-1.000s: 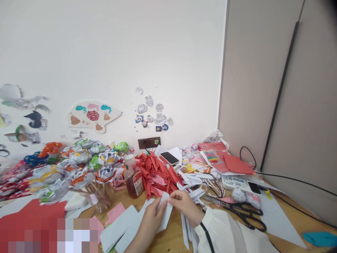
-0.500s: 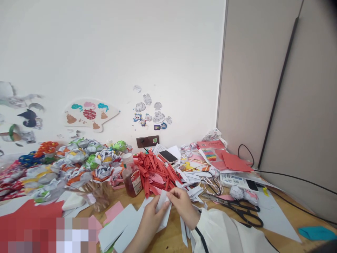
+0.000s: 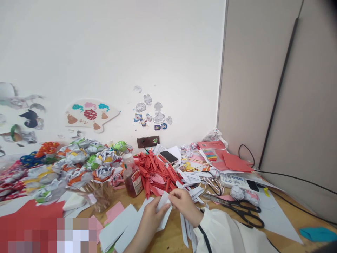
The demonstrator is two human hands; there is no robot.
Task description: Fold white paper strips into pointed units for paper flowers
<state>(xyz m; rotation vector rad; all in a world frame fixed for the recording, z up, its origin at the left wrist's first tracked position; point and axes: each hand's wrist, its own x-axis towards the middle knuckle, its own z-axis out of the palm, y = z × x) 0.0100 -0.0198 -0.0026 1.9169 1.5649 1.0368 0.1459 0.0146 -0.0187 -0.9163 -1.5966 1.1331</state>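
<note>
White paper piece (image 3: 164, 222) is up in both hands, over the front of the bench (image 3: 160, 243), just right of the stacked white sheets (image 3: 118, 225). Left hand (image 3: 154, 212) pinches it, thumb across the face, fingers mostly hidden behind. Right hand (image 3: 185, 205) pinches the upper right edge, thumb and fingertips close together. Looks at least partly folded; number of layers, can't tell.

Handling, judged by eye: very light, thin, bends easily, stiffer wherever doubled. Likely a bit slick, so layers could slide if the left thumb eases off. Tears or stray creases more likely than breakage; hard squeezing probably marks it. Best hold: left thumb flat near the middle, right fingertips on the edge, light pressure. Lower end hangs free, no support needed. Red folded strips (image 3: 158, 172) lie just beyond, scissors (image 3: 246, 211) off right, apart from the hands.
</note>
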